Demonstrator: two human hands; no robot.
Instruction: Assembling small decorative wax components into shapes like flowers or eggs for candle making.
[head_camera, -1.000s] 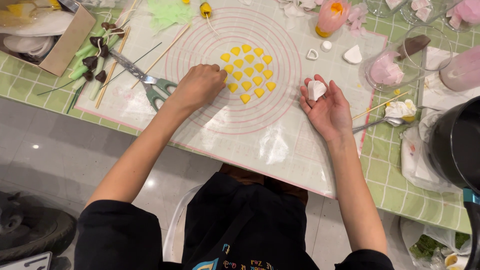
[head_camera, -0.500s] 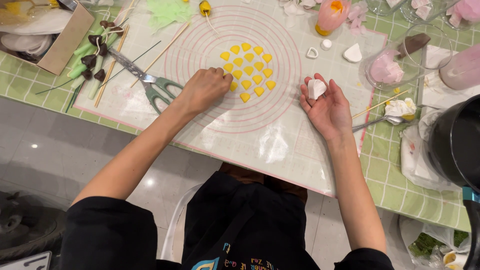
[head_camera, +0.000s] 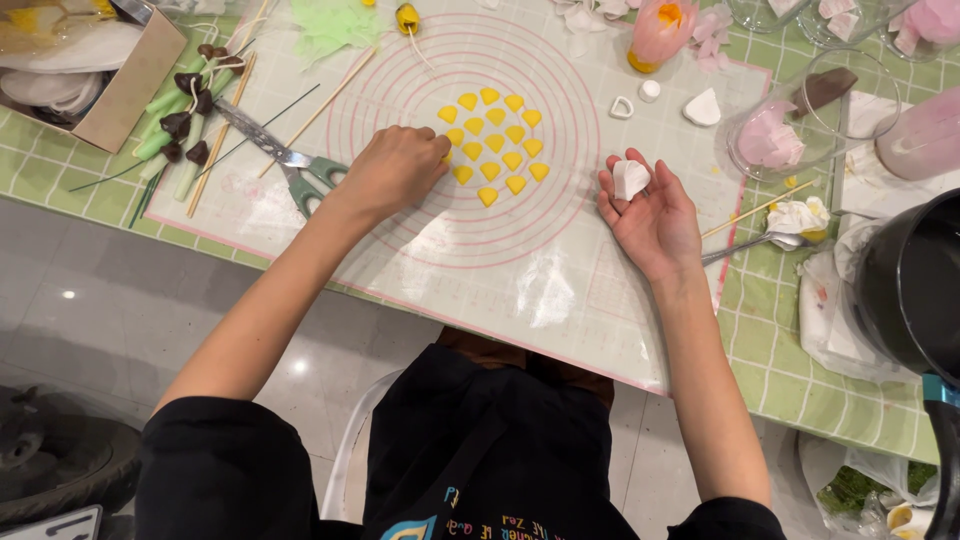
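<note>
**Left hand at the yellow petals, right hand cupping the white lump**

Left hand (head_camera: 395, 170) sits knuckles-up on the translucent silicone mat with pink concentric rings (head_camera: 520, 270), fingers curled down and bunched together. Fingertips touch the left edge of the cluster of small yellow heart-shaped clay pieces (head_camera: 495, 140), centre-upper frame. Whether it pinches one piece or only presses on it: cannot tell, the fingertips are hidden under the knuckles.

The cluster lies directly right of the left hand, spreading away toward frame right and slightly up. The left hand is clearly nearer; the right is apart from the cluster, off its lower-right corner.

Right hand (head_camera: 650, 215) lies palm-up, fingers loosely curled, cradling a small white clay lump (head_camera: 630, 178) near the fingertips. Lump rests in the hand, not on the mat.

Green-handled metal scissors (head_camera: 285, 160) lie just left of the left hand, blades pointing to upper left. Thin wooden skewers (head_camera: 225, 125) lie beyond them, also running diagonally. A metal spoon (head_camera: 745, 245) lies right of the right hand on the green checked tabletop (head_camera: 790, 370).
</note>
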